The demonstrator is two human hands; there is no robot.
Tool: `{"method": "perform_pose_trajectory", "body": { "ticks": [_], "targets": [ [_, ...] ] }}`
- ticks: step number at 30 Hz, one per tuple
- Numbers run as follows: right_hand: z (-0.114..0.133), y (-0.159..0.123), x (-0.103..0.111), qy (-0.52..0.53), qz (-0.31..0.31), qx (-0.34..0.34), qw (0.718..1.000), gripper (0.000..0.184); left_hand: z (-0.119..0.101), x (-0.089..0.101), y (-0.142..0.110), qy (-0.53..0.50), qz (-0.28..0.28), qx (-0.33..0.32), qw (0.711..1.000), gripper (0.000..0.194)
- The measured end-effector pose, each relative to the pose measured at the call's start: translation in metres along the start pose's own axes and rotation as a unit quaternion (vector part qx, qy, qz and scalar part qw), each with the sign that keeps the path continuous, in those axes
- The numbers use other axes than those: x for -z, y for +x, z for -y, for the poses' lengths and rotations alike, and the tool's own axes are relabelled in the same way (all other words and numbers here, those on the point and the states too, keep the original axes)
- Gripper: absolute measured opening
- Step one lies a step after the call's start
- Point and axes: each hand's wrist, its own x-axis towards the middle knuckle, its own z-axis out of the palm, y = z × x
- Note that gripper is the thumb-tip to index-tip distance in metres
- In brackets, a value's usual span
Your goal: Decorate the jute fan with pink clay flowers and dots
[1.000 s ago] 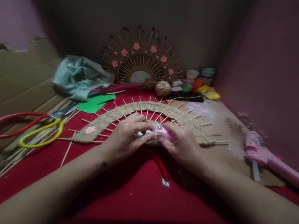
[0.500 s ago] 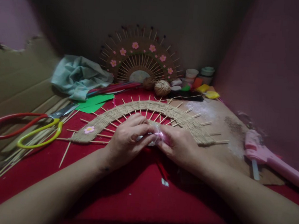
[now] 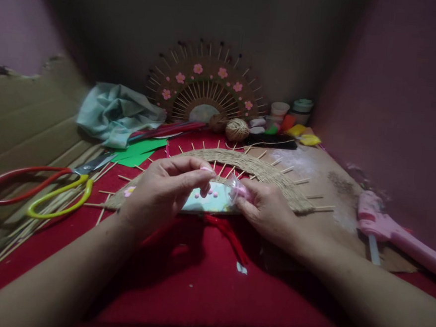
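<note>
My left hand (image 3: 166, 190) is raised over the woven jute half-circle fan (image 3: 262, 170), its fingertips pinched on a tiny pink piece (image 3: 206, 169). My right hand (image 3: 269, 212) is closed on a small clear plastic bag (image 3: 237, 191) with pink bits inside. Between the hands lies a pale blue half-disc (image 3: 204, 202) at the fan's centre, with a few small pink dots on it. One pink flower (image 3: 129, 191) sits on the fan's left end. Wooden sticks poke out from the woven band.
Red-and-yellow scissors (image 3: 37, 190) lie at left beside loose sticks. A finished flowered fan (image 3: 206, 85) leans on the back wall, with a jute ball (image 3: 237, 130), small pots (image 3: 280, 109), green paper (image 3: 138, 150) and a teal cloth (image 3: 113, 111). A pink glue gun (image 3: 392, 230) lies at right.
My left hand has lifted and pulled left away from the bag with a pink piece pinched in it, uncovering the pale blue half-disc. My right hand stays on the bag.
</note>
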Motion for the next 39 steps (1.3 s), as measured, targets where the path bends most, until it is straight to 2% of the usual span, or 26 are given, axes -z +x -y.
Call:
{"method": "perform_pose_trajectory", "body": {
  "ticks": [9,11,17,20,25,30,37,39],
  "targets": [
    [-0.002,0.0,0.0,0.009,0.003,-0.01,1.0,0.019,0.005,0.003,0.007,-0.115,0.01,0.093,0.989,0.011],
    [-0.002,0.0,0.0,0.006,0.006,-0.007,1.0,0.018,0.004,0.003,0.007,-0.146,0.014,0.098,0.984,0.008],
    [-0.001,0.001,-0.001,0.0,0.002,0.002,1.0,0.019,0.007,0.007,0.011,-0.189,0.015,0.072,0.979,0.017],
    [-0.001,0.001,-0.001,0.001,0.004,-0.005,1.0,0.018,0.007,0.008,0.012,-0.201,0.022,0.092,0.975,0.014],
    [-0.001,0.001,0.0,0.003,0.011,-0.002,1.0,0.018,0.006,0.007,0.012,-0.198,0.023,0.105,0.974,0.027],
    [-0.002,0.0,0.001,0.001,0.013,-0.006,1.0,0.018,0.006,0.008,0.013,-0.158,0.003,0.122,0.98,0.005],
    [-0.001,0.001,0.0,0.002,0.01,-0.005,1.0,0.019,0.007,0.011,0.011,-0.141,0.014,0.123,0.982,0.028],
    [0.0,0.001,0.0,0.001,0.009,-0.007,1.0,0.02,0.007,0.011,0.011,-0.156,0.012,0.117,0.981,0.026]
  ]
}}
